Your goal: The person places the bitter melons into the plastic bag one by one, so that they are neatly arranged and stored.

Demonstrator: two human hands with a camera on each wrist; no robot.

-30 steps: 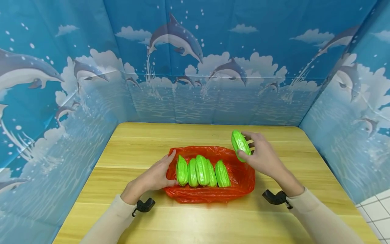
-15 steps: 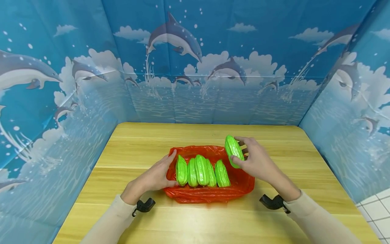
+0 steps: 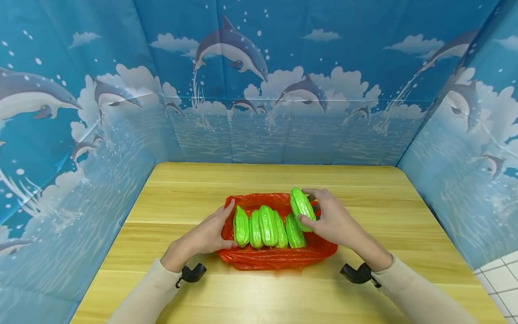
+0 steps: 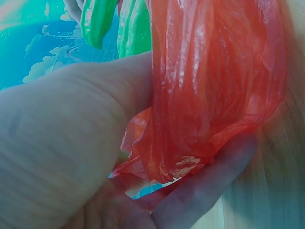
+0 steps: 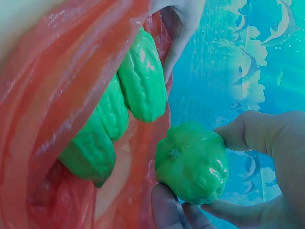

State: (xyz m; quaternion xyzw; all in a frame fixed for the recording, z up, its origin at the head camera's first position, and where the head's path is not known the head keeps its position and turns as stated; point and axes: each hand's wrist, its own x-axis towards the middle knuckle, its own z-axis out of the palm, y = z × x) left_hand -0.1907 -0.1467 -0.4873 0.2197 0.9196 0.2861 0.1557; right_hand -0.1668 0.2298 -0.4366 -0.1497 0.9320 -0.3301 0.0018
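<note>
A red plastic bag (image 3: 275,260) lies spread open on the table, with several glossy green bitter melons (image 3: 268,226) side by side inside. My left hand (image 3: 207,233) grips the bag's left edge; in the left wrist view the thumb goes behind the red film (image 4: 205,71) while a finger lies along its outside. Above the right part of the bag, my right hand (image 3: 333,220) holds another bitter melon (image 3: 302,209) between thumb and fingers. In the right wrist view that bitter melon (image 5: 193,164) shows its stem end, apart from the others.
The wooden table (image 3: 194,180) extends around the bag on every side. A blue curtain (image 3: 259,135) with dolphins stands behind and along both sides. White tiles (image 3: 502,279) show at the lower right. Black camera mounts (image 3: 193,272) sit at both wrists.
My right hand has carried the held bitter melon leftward and lower, from the bag's back right corner to over its right part. The left hand has stayed at the left edge.
</note>
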